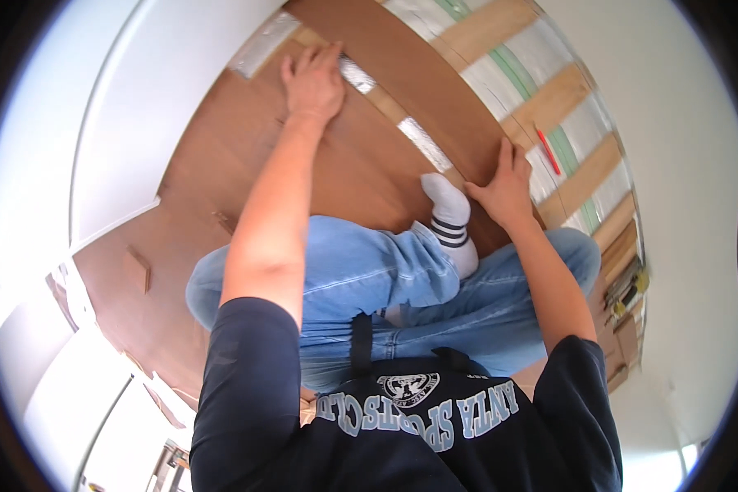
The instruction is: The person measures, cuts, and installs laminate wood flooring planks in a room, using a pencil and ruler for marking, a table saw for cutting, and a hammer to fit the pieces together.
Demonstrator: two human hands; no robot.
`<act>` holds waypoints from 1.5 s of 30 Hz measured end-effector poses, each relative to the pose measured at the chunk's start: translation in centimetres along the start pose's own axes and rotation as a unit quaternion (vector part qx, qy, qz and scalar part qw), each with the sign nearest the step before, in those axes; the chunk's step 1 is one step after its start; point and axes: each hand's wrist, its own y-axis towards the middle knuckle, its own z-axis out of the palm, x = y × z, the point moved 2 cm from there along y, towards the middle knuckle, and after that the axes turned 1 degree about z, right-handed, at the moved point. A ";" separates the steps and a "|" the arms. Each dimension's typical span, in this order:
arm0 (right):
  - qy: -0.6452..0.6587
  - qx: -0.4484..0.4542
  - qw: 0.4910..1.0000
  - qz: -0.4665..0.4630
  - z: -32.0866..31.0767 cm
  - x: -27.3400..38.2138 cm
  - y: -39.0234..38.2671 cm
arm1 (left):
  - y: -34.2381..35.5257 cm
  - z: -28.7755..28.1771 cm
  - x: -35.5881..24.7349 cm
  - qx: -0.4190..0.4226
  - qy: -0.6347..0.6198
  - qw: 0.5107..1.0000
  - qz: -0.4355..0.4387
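Observation:
A long brown floorboard [418,82] lies slanting across the joists in front of me, with a narrow gap between it and the laid brown floor [238,139]. My right hand [504,189] spans the board near its closer end, thumb at one long edge and fingers at the other. Farther off, my left hand [313,86] rests with fingers spread, its fingertips over the gap beside the board's near edge. Silver foil [424,143] and bits of wood show in the gap. My socked foot [447,205] stands close to the gap.
Beyond the board, pale wooden joists [549,102] alternate with clear sheeting and green strips [512,74]. A red pencil-like stick [548,152] lies there. White walls [672,205] rise on both sides. Tools [627,293] lie at the right, and a small wood offcut [138,271] at the left.

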 end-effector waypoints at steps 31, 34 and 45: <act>0.002 0.016 1.000 0.001 0.2 -1.5 0.5 | -0.2 -0.5 -1.0 -0.005 0.006 1.000 -0.022; 0.002 0.007 1.000 -0.006 0.1 -1.3 0.6 | -0.1 -1.0 -0.6 0.001 0.010 1.000 -0.016; -0.008 0.018 1.000 0.003 -0.5 -1.1 0.7 | 0.7 -1.6 -2.0 0.000 -0.087 0.994 -0.068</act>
